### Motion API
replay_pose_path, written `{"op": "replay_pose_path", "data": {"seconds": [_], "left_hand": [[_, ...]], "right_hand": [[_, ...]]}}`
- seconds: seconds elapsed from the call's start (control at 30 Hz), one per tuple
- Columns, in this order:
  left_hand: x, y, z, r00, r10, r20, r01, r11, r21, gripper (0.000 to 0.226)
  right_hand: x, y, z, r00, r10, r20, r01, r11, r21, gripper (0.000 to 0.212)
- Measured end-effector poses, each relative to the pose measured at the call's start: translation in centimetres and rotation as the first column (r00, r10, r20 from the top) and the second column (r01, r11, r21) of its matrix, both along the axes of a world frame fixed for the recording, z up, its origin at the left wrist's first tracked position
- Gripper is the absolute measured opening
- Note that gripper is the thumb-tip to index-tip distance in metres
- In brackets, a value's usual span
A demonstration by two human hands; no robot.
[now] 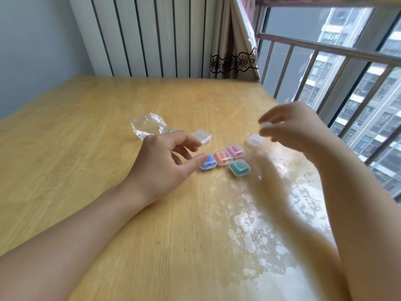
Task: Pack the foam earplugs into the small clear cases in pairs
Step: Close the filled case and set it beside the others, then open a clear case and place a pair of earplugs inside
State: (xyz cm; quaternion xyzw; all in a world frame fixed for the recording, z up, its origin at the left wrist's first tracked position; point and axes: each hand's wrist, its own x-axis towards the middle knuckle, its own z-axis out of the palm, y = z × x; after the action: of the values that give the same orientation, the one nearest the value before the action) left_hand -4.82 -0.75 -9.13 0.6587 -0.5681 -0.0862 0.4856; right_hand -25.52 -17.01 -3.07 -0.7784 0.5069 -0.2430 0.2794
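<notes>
Four small clear cases sit shut in a cluster mid-table: one with blue earplugs [207, 164], one with orange [222, 157], one with pink [235, 150], one with teal [240, 168]. A pale case [255, 140] lies just right of them. Another clear case [203, 137] sits behind my left fingers. My left hand [165, 157] rests on the table with loosely curled fingers, and its thumb tip touches the blue case. My right hand [290, 127] is blurred above the pale case. It pinches a small white piece [266, 125] that looks like an earplug.
A crumpled clear plastic bag [147, 126] lies behind my left hand, with coloured earplugs [170, 130] at its mouth. The wooden table [108, 213] has a glossy cover. A radiator and curtain stand at the back. A railed window runs along the right edge.
</notes>
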Motion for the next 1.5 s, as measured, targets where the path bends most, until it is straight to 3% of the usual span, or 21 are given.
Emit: {"op": "replay_pose_path", "data": {"seconds": [0.03,0.1,0.17,0.23,0.43,0.67,0.83,1.0,1.13,1.27,1.37,1.5], "left_hand": [[-0.2,0.0,0.2,0.998,-0.004,-0.067,0.004,1.000,-0.009,0.024],[-0.3,0.2,0.7,0.974,-0.027,-0.223,0.028,1.000,-0.001,0.038],[-0.3,0.4,1.1,0.943,-0.047,-0.330,0.050,0.999,-0.001,0.055],[-0.2,0.6,1.4,0.926,-0.040,-0.376,0.038,0.999,-0.012,0.054],[0.0,0.7,1.5,0.919,0.031,-0.393,-0.015,0.999,0.044,0.026],[0.2,0.4,1.4,0.892,0.029,-0.452,0.013,0.996,0.089,0.026],[0.6,0.6,1.7,0.828,-0.029,-0.560,0.085,0.994,0.074,0.014],[1.2,0.8,2.7,0.742,-0.067,-0.667,0.163,0.983,0.082,0.020],[1.3,0.9,2.8,0.835,-0.063,-0.546,0.210,0.954,0.212,0.009],[1.1,1.0,2.4,0.954,-0.127,-0.272,0.232,0.887,0.399,0.016],[1.3,1.4,2.5,0.973,-0.170,-0.157,0.226,0.841,0.492,0.021],[1.8,1.5,2.7,0.974,-0.202,-0.098,0.223,0.821,0.525,0.027]], "right_hand": [[0.6,1.1,0.5,0.980,0.084,0.181,-0.103,0.990,0.099,0.023],[2.7,3.6,0.8,0.833,0.216,0.510,-0.400,0.871,0.285,0.021],[4.5,5.1,-0.1,0.706,0.254,0.661,-0.572,0.755,0.321,0.020],[5.7,5.7,-1.0,0.679,0.251,0.690,-0.605,0.723,0.333,0.020],[6.0,6.0,-1.8,0.685,0.220,0.694,-0.607,0.699,0.378,0.022],[6.1,6.1,-1.9,0.755,0.286,0.590,-0.532,0.792,0.298,0.022],[6.1,6.0,-2.0,0.747,0.307,0.590,-0.544,0.792,0.276,0.018],[5.4,4.9,-1.4,0.737,0.260,0.624,-0.540,0.782,0.312,0.022],[5.4,4.3,-1.9,0.763,0.238,0.601,-0.475,0.836,0.273,0.018],[5.7,4.5,-2.8,0.806,0.357,0.472,-0.516,0.814,0.266,0.022],[6.1,4.9,-3.0,0.793,0.431,0.431,-0.567,0.782,0.260,0.021],[6.3,4.9,-3.3,0.811,0.495,0.311,-0.561,0.809,0.176,0.014]]}}
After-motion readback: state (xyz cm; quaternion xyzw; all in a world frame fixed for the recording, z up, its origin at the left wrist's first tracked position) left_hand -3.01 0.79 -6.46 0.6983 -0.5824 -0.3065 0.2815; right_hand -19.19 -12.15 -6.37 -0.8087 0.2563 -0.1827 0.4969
